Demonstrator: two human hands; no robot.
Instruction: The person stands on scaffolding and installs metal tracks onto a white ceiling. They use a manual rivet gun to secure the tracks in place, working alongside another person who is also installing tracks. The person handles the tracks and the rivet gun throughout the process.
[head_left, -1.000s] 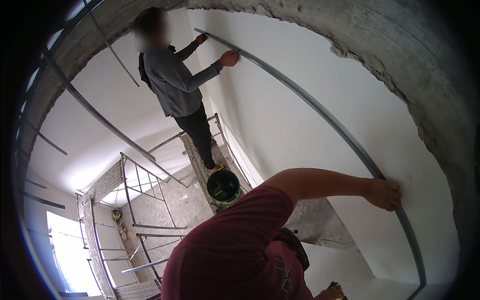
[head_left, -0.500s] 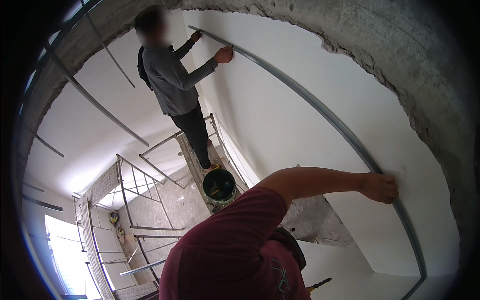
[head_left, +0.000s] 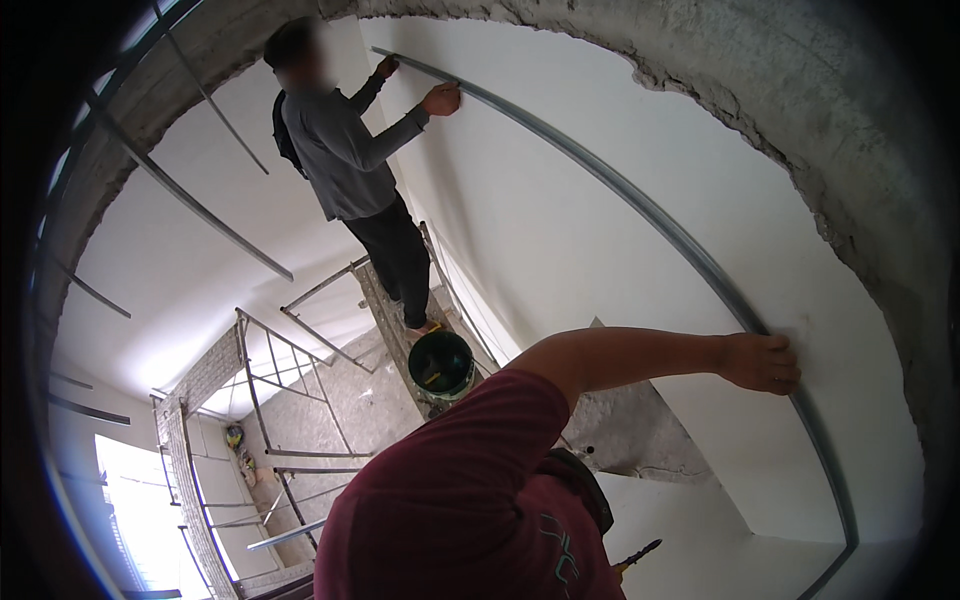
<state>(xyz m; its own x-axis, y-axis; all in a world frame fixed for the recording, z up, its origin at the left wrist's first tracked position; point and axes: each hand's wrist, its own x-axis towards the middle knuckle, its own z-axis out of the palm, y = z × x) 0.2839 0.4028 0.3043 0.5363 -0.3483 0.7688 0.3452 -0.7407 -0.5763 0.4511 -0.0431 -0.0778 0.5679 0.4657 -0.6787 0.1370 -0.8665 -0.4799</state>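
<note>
A long grey metal channel runs along the white wall, bending with the lens from the far left to the lower right. My left hand reaches out to it, fingers curled over and pressing it against the wall. At the far end a co-worker in a grey top keeps both hands on the same channel. Beside my maroon shirt, a dark tool tip with a yellow part pokes out at the bottom; what holds it is hidden. My right hand does not show.
The co-worker stands on a scaffold plank next to a dark green bucket. Scaffold frames stand at the left. Metal bars hang at the upper left. A rough concrete edge rims the wall.
The view has shifted slightly. My left hand stays on the channel, its fingers changing pose a little. The co-worker still holds the far end.
</note>
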